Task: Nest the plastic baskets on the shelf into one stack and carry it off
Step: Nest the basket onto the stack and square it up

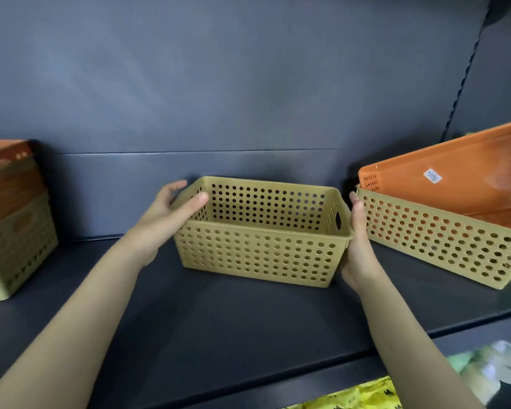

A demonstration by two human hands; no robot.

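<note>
Left hand (171,208) and right hand (359,249) clasp the ends of one tan basket (260,249) – the shelf's (219,320) other baskets, right pair (443,231) and left pile (15,225), not yet joined

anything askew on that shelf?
Yes: on the right, the orange basket sits tilted inside a tan basket, one end riding high, not fully nested. The middle tan basket, held at both ends by the left hand and right hand, looks fine.
</note>
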